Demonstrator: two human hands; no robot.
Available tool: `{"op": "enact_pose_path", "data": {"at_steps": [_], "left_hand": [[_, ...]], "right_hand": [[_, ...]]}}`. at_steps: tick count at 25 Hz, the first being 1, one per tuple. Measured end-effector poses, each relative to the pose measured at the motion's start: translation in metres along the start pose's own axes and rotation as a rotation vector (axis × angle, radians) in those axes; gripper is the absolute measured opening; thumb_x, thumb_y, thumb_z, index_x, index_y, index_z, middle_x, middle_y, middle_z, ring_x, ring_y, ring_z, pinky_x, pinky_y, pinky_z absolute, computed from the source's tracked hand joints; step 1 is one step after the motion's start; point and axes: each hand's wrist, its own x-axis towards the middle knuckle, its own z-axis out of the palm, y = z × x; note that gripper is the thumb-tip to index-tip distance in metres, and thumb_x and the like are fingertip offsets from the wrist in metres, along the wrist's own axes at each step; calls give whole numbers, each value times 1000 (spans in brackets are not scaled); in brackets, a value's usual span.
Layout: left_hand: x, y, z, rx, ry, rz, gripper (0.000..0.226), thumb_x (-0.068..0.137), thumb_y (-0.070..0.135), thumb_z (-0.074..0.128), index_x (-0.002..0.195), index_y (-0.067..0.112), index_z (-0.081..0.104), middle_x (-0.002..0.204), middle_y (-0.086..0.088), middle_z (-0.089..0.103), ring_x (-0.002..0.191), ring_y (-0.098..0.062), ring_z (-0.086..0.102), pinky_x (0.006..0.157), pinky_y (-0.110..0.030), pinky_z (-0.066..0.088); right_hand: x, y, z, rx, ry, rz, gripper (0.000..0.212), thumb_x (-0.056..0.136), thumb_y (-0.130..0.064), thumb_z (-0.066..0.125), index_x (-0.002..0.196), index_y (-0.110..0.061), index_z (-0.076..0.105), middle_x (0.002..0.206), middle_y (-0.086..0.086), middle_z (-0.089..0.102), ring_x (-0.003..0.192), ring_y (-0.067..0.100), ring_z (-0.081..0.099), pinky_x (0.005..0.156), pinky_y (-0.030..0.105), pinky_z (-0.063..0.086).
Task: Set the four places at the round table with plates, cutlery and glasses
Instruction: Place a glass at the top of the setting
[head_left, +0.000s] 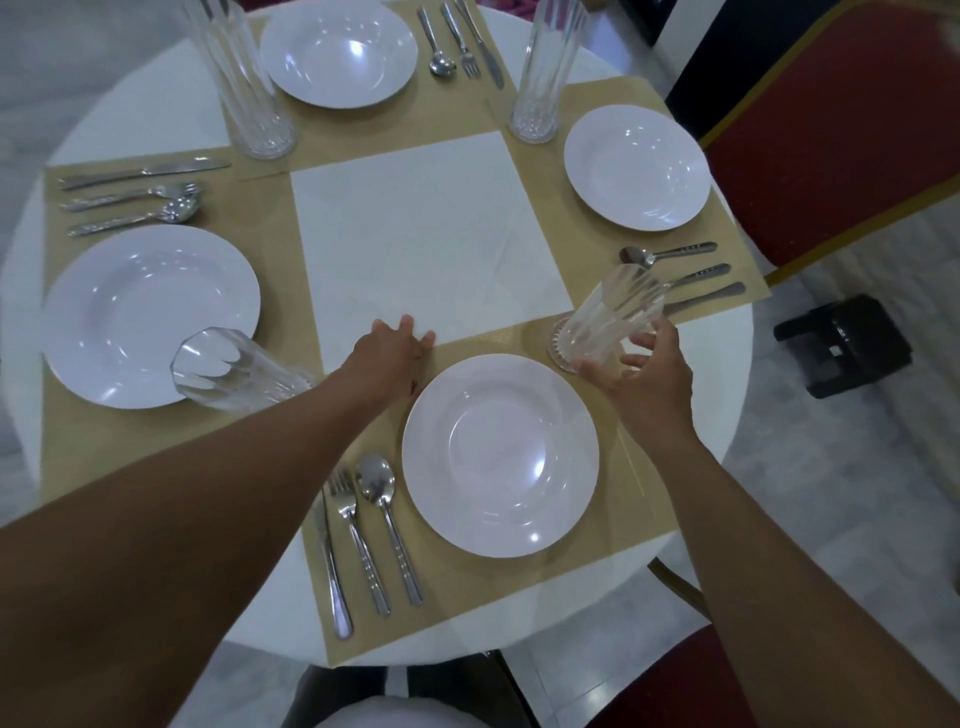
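Note:
Four white plates lie on tan placemats on the round white table (156, 114): near plate (498, 457), left plate (150, 312), far plate (337, 52), right plate (636, 166). Beside each lies cutlery: near set (363, 530), left set (130, 197), far set (462, 41), right set (680, 270). My right hand (649, 379) holds a clear ribbed glass (608, 317) by its lower part; the glass stands at the near mat's far right corner. Flat, with straight fingers, my left hand (395, 353) rests at that mat's far left corner. A second glass (234, 369) stands by the left plate, partly behind my forearm.
Two tall glasses stand at the back, one left (244, 78) and one right (545, 67) of the far plate. A red chair (831, 130) is at the right, another (675, 686) at the bottom right. A black stool (841, 343) sits on the floor.

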Motion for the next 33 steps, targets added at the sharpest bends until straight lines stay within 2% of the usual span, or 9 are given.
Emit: {"op": "enact_pose_path", "data": {"at_steps": [2, 4, 8, 11, 15, 23, 27, 31, 33], "left_hand": [[-8, -2, -3, -78, -4, 20, 69, 93, 17, 56, 155, 22, 26, 155, -9, 26, 135, -35, 37, 100, -45, 47], [-14, -3, -5, -191, 39, 30, 53, 94, 14, 50, 147, 16, 41, 146, -11, 43, 128, -34, 47, 96, -46, 49], [-52, 8, 12, -432, 317, -41, 42, 95, 16, 51, 136, 16, 56, 120, -12, 62, 117, -31, 56, 94, -39, 47], [-86, 14, 41, -542, 301, -68, 39, 91, 25, 60, 129, 17, 59, 112, -11, 66, 110, -30, 60, 92, -37, 48], [-103, 18, 62, -733, 273, -130, 37, 83, 15, 64, 119, 21, 61, 89, -10, 69, 87, -30, 68, 82, -42, 56], [-114, 35, 68, -831, 346, -141, 40, 88, 11, 65, 128, 17, 61, 100, -11, 69, 95, -28, 65, 85, -35, 53], [-138, 14, 70, -845, 446, -121, 39, 93, 15, 58, 131, 16, 61, 98, -1, 69, 91, -15, 62, 91, -33, 51], [-173, -20, 94, -816, 510, -61, 32, 94, 16, 60, 126, 19, 64, 116, 0, 68, 107, -16, 61, 98, -35, 48], [-191, -34, 114, -772, 524, -16, 32, 94, 14, 63, 125, 18, 64, 120, -1, 67, 110, -16, 60, 98, -36, 48]], "right_hand": [[-16, 8, -5, -28, -56, 84, 98, 68, -46, 90, 149, -25, 38, 122, -9, 56, 104, 12, 62, 87, 31, 53], [-35, 21, -9, -88, -124, 127, 76, 79, -41, 84, 144, -22, 49, 114, -9, 61, 104, 13, 63, 85, 30, 52], [-72, 42, -8, -133, -175, 135, 46, 88, -31, 77, 130, -22, 61, 95, -16, 63, 86, -1, 61, 71, 17, 45], [-87, 53, -6, -140, -169, 140, 38, 89, -22, 75, 125, -20, 66, 89, -13, 65, 81, -1, 61, 64, 15, 44], [-92, 54, -6, -167, -144, 120, 32, 91, -18, 71, 123, -19, 67, 89, -12, 66, 80, -2, 60, 65, 17, 45], [-104, 49, -15, -200, -38, 109, 33, 94, -25, 69, 125, -14, 64, 103, -3, 65, 97, 17, 62, 81, 29, 47], [-124, 39, 8, -226, 105, -170, 27, 95, -28, 65, 122, -20, 64, 117, -2, 61, 102, 15, 59, 89, 32, 54], [-168, 29, 57, -202, -81, -573, 18, 92, -11, 68, 109, -15, 71, 102, -2, 68, 87, 8, 62, 78, 11, 48], [-193, 24, 86, -271, -204, -733, 15, 92, -9, 68, 105, -13, 73, 95, -1, 68, 79, 8, 62, 71, 11, 50]]}}
